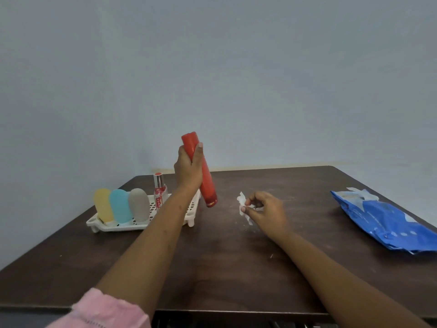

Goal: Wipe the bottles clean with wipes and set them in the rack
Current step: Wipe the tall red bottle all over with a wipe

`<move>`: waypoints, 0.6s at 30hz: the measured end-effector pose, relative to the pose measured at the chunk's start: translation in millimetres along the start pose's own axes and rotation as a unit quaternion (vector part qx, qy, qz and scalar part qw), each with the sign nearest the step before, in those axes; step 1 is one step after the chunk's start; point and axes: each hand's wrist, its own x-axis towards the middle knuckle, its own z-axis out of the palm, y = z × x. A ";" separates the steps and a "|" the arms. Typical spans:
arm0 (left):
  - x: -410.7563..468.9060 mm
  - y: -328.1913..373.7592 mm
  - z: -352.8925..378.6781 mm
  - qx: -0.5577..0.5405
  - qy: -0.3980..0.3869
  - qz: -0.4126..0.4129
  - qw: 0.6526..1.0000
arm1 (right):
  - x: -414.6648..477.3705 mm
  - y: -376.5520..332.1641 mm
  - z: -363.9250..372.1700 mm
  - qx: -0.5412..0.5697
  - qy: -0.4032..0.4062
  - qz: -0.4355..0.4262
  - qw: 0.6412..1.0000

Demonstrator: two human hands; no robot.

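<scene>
My left hand (189, 169) grips a tall red bottle (208, 183) around its upper half and holds it tilted in the air, above the right end of the white rack (113, 227). My right hand (267, 211) pinches a crumpled white wipe (242, 203) just above the table, to the right of the bottle and apart from it. In the rack stand a yellow bottle (103, 204), a blue bottle (120, 205), a grey bottle (139, 204) and a clear bottle with red print and a silver cap (159, 191).
A blue pack of wipes (387, 221) lies at the right edge of the dark brown table (224, 268). The rack sits near the table's back left corner. A pale wall rises behind the table.
</scene>
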 end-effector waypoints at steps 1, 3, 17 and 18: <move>3.9 2.6 -3.0 0.022 -0.008 0.004 1.000 | -0.5 -0.8 1.4 -0.001 -0.006 -0.002 1.000; 9.4 4.2 -8.4 0.061 -0.030 0.005 0.998 | -2.0 -1.6 2.9 -0.001 -0.014 -0.005 1.000; 33.9 -4.7 -43.0 0.249 -0.076 -0.031 0.965 | -4.0 -1.9 1.0 0.003 -0.039 -0.033 0.999; 33.3 -6.1 -44.9 0.259 -0.077 -0.034 0.962 | -3.7 -1.5 1.0 -0.001 -0.041 -0.033 0.999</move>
